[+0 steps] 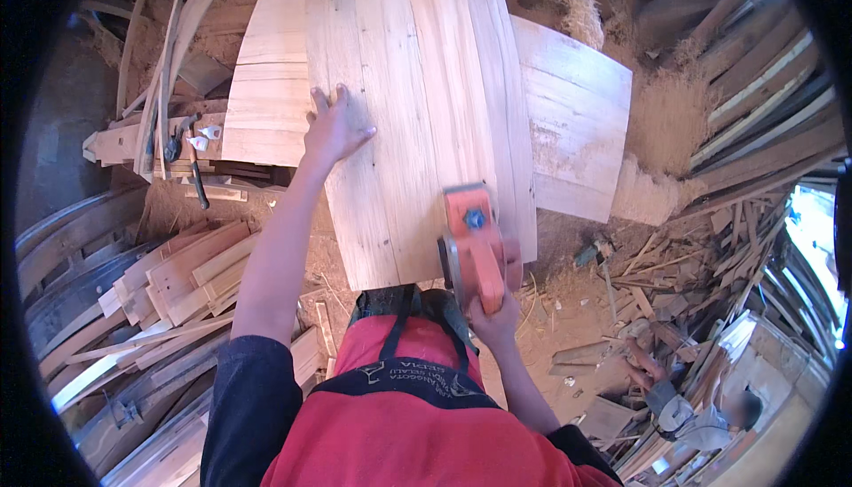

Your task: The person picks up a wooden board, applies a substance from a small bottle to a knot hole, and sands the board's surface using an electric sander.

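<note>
A long pale wooden panel (399, 114) of joined boards runs away from my body, its near end by my waist. It lies across a second wide pale panel (572, 110) that shows at both sides. My left hand (335, 132) rests on the top panel's left part with its fingers spread, holding nothing. At the near right corner, my right hand (495, 314) is wrapped round the rear handle of an orange-red electric planer (475, 243) with a blue front knob. The planer sits on the panel's surface; its underside is hidden.
A hammer (195, 172) lies on a timber to the left. Cut boards (191, 274) are piled at lower left. Sawdust and shavings (666, 132) heap up at right, beside stacked planks (772, 114). Another person (701, 416) sits at lower right among wood scraps.
</note>
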Action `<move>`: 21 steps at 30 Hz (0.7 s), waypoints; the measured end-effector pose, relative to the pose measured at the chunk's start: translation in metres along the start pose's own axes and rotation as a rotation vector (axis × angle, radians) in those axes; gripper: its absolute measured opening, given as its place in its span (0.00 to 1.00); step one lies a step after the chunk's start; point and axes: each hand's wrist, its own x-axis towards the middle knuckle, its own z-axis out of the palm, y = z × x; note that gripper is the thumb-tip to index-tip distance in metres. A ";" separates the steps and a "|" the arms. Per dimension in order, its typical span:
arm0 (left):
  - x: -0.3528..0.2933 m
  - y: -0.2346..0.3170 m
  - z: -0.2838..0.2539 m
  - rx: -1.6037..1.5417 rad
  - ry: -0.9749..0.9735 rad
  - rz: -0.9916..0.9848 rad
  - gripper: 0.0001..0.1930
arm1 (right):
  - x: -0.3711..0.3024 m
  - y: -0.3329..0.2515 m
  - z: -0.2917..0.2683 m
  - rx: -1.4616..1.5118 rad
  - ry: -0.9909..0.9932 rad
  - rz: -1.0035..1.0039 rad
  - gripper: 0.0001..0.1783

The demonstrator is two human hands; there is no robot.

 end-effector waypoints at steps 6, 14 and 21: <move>0.001 -0.008 0.016 -0.096 0.041 -0.034 0.58 | 0.175 -0.105 0.044 0.042 0.104 -0.292 0.17; 0.007 -0.016 0.020 -0.079 0.032 0.032 0.59 | 0.412 -0.262 0.092 -0.100 0.167 -0.301 0.25; 0.016 -0.027 0.037 -0.010 0.037 0.063 0.60 | 0.380 -0.223 0.075 -0.035 0.016 -0.317 0.28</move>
